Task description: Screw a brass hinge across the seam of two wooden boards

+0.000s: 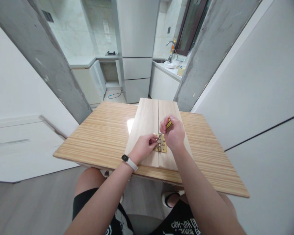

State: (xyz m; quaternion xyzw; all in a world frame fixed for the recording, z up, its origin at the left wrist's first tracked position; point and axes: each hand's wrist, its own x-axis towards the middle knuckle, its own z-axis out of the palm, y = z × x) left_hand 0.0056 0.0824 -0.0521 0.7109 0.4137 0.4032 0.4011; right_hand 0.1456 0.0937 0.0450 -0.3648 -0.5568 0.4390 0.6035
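While the left hand [142,147] pinched something small beside the brass hinge [161,146], its fingertips pressed together at the hinge's left edge, the hinge lay across the seam of two pale boards [147,120] on the striped table [100,137]. Right of it, the right hand [173,132] gripped a yellow-handled screwdriver [168,125], its tip down at the hinge.

On the one bench [93,140] lie two pale wooden boards [144,127] side by side. One brass hinge [162,146] sits across their seam. Two hands are at work, left hand [144,147] and right hand [174,133], with one screwdriver [168,125] and one wristwatch [127,160].
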